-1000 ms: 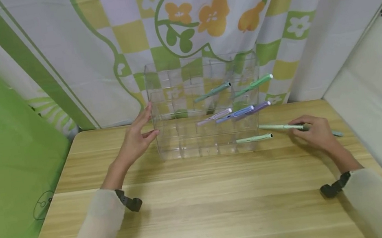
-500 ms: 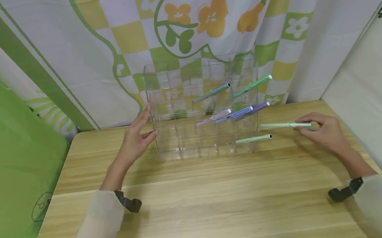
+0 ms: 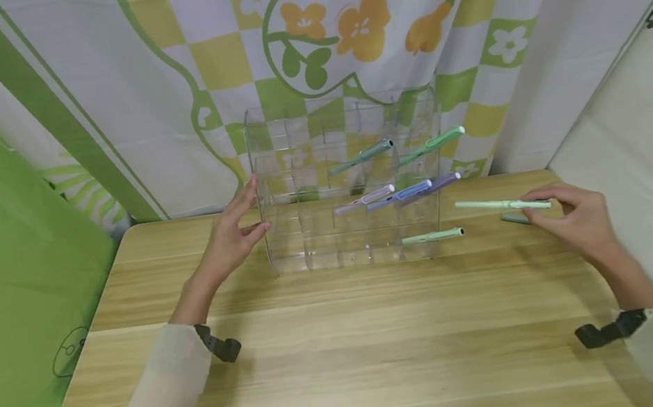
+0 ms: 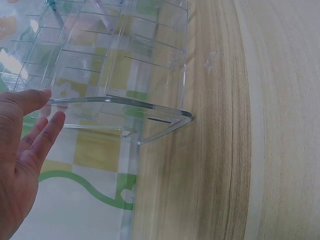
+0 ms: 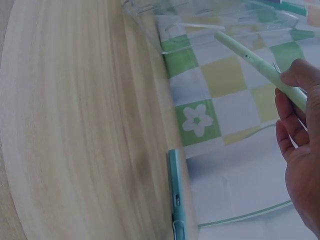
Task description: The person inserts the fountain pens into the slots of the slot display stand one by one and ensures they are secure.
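A clear, compartmented pen organizer (image 3: pixel 286 238) stands upright at the back of the table. My left hand (image 3: pixel 229 242) holds its left side, the thumb over the edge and the fingers against the outer wall (image 4: pixel 160 122). To the organizer's right, my right hand (image 3: pixel 581 214) pinches a pale green pen (image 3: pixel 491 205) near its clip end, the other end pointing left toward the organizer, apart from it. Below that hand a teal pen (image 5: pixel 175 195) lies on the table, partly hidden by the fingers in the head view.
Several pens stick out of the organizer: grey-green (image 3: pixel 366 154), bright green (image 3: pixel 434 142), lilac (image 3: pixel 370 198), blue (image 3: pixel 404 194), purple (image 3: pixel 440 184) and light green (image 3: pixel 433 236). A patterned curtain (image 3: pixel 217 65) hangs behind the wooden table (image 3: pixel 386 349).
My right hand has moved right and lifted the pale green pen off the table, away from the organizer. The left hand has stayed at the organizer's side.
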The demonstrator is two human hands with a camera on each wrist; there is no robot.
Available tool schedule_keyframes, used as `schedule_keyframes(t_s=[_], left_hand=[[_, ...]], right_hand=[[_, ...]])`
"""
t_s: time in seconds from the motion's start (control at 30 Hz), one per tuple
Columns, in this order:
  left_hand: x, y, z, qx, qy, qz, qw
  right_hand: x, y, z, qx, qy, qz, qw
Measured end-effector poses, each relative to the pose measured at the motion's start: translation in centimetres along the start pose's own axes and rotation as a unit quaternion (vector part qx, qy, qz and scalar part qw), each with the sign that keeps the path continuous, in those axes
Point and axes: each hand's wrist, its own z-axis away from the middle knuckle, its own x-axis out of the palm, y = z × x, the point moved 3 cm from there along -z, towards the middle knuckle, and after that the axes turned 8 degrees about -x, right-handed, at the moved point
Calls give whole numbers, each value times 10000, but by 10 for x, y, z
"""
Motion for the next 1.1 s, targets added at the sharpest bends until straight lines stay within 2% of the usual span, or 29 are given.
schedule_keyframes(t_s=[0.17, 0.4, 0.8, 1.03, 1.1], left_hand=[[0, 0, -1, 29, 17, -19, 10000], [-1, -2, -1, 41, 21, -95, 9999], [-1, -1, 0, -74, -32, -8, 10000], [0, 0, 1, -118, -54, -7, 9999], [0, 0, 1, -116, -53, 5, 9999]], right_hand=[[1, -9, -3, -86, 101, -552, 9984], [3, -19, -8, -270, 189, -1620, 9862], [9, -39, -17, -416, 183, -1611, 9859], [17, -51, -21, -608, 170, -2170, 9741], [20, -56, -22, -639, 118, -2187, 9736]])
